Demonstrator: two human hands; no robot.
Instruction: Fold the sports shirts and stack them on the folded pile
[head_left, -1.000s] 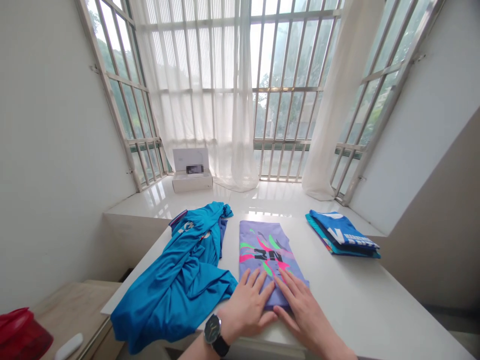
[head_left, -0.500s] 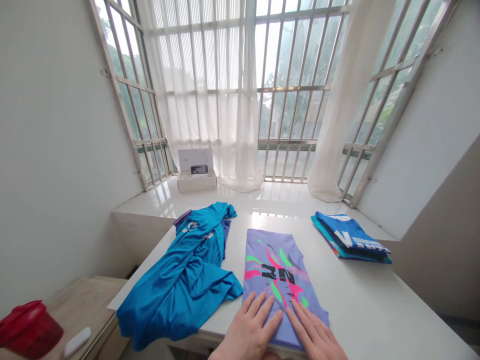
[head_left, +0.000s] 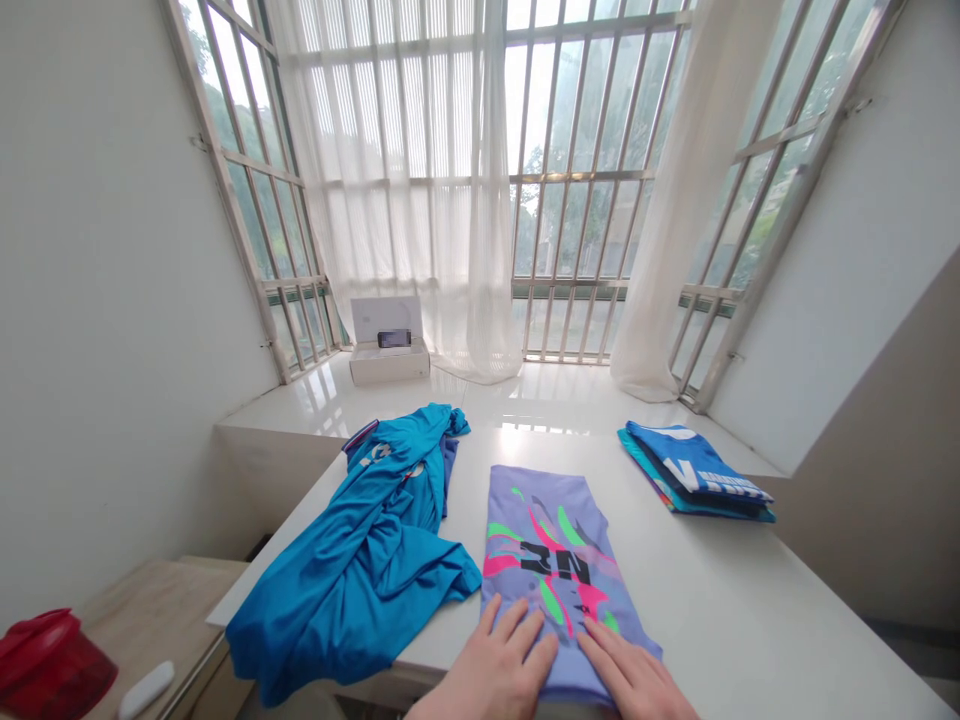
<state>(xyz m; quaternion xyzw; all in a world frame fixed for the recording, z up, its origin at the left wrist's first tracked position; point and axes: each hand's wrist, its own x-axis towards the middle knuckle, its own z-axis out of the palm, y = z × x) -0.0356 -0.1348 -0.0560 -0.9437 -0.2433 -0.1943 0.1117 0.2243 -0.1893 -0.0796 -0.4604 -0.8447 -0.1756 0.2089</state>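
Note:
A purple shirt (head_left: 546, 500) with a pink, green and black print lies folded into a long rectangle at the table's near edge. My left hand (head_left: 504, 655) rests on its lower left part, fingers stretched out and slightly spread. Flat on the lower right part is my right hand (head_left: 626, 668), its fingers extended. Neither hand grips the cloth. Left of the purple shirt, a blue shirt (head_left: 360, 560) lies crumpled and hangs over the front edge. Darker cloth shows partly from beneath it.
Folded blue and teal garments (head_left: 697, 470) are stacked at the table's right. An open white box (head_left: 390, 362) with a phone-like device (head_left: 394, 339) stands on the windowsill. A red container (head_left: 52, 665) sits at lower left. Sheer curtains (head_left: 491, 200) hang before the barred window.
The purple shirt has slid slightly toward me, with both hands flat on it. My left hand has shifted a little down and left. The view has turned slightly.

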